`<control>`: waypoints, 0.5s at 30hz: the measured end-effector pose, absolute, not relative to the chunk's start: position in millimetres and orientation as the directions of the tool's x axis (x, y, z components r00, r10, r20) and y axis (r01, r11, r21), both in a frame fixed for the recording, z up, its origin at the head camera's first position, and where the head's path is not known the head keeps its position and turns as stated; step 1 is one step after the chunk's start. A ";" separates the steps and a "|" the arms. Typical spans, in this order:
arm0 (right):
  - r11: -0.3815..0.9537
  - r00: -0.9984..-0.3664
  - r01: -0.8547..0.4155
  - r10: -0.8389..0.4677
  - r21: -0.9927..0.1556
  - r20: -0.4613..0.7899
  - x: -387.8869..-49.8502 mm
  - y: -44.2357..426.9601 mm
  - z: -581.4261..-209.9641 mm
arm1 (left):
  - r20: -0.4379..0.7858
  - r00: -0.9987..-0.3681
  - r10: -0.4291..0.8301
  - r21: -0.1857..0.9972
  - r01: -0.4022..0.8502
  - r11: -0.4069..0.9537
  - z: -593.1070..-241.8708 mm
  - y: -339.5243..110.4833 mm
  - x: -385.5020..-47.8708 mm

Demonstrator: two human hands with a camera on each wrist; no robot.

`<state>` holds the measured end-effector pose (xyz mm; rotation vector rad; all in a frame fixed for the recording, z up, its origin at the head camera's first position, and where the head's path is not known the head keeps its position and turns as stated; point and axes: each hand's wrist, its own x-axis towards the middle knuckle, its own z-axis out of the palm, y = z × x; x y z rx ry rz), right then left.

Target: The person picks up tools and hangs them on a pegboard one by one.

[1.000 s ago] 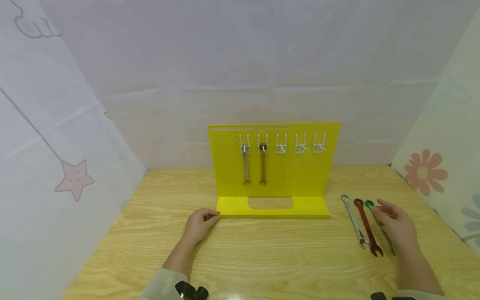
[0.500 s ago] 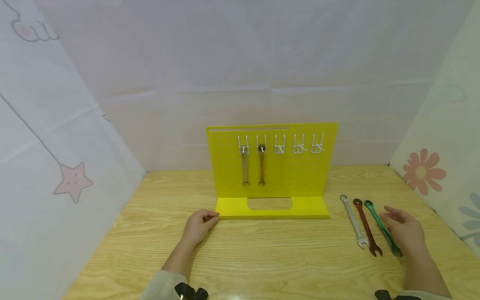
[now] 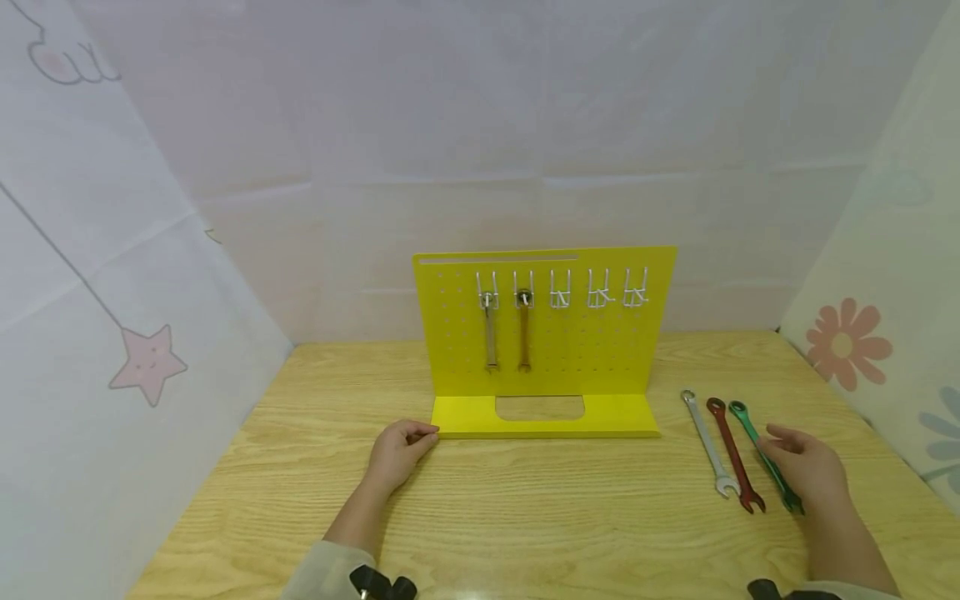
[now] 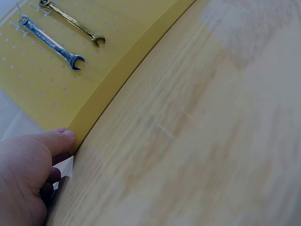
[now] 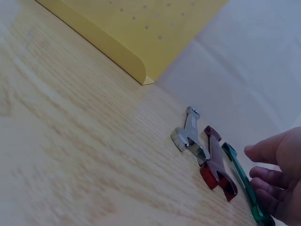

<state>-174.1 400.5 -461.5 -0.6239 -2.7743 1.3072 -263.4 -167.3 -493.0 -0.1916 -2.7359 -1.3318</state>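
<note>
In the head view my left hand (image 3: 395, 454) is at the front left corner of a yellow pegboard stand (image 3: 618, 421), thumb and forefinger pinching its edge. My right hand (image 3: 808, 467) hovers or rests just right of a green wrench (image 3: 768, 458), its fingers loosely bent and holding nothing. Left of that lie a red wrench (image 3: 731, 450) and a silver wrench (image 3: 707, 442), side by side with their open ends toward me. In the right wrist view, the fingertips (image 5: 251, 151) are beside the green wrench (image 5: 241, 172); whether they touch it I cannot tell.
Several white wire hooks (image 3: 597, 297) line the pegboard's upper part. From the two leftmost hang a silver wrench (image 3: 491, 337) and a gold-brown wrench (image 3: 524, 337). The wooden table (image 3: 540, 517) is bounded by pale cloth walls (image 3: 480, 125) behind and at both sides.
My right hand has shifted right, off the green wrench, which now shows more fully with its lower end slightly further right. The left hand stays at the stand's corner.
</note>
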 end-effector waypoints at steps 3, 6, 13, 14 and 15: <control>0.593 -0.922 0.358 0.348 -0.721 -0.171 -173.9 401.8 -462.2 | 0.138 -0.988 0.076 0.776 0.155 0.612 -492.5 -167.5 -262.9; 0.618 -0.923 0.365 0.340 -0.696 -0.182 -173.2 403.2 -462.4 | 0.129 -0.989 0.073 0.780 0.147 0.609 -491.6 -167.4 -262.3; 0.645 -0.922 0.377 0.332 -0.665 -0.201 -172.3 400.9 -460.5 | 0.109 -0.992 0.063 0.790 0.125 0.600 -491.3 -167.0 -263.4; 0.651 -0.924 0.371 0.329 -0.662 -0.195 -172.5 400.4 -460.7 | 0.113 -0.992 0.064 0.789 0.128 0.601 -491.5 -167.1 -263.3; 0.660 -0.927 0.364 0.326 -0.657 -0.186 -172.7 399.7 -460.6 | 0.112 -0.992 0.062 0.791 0.127 0.598 -491.4 -167.2 -263.1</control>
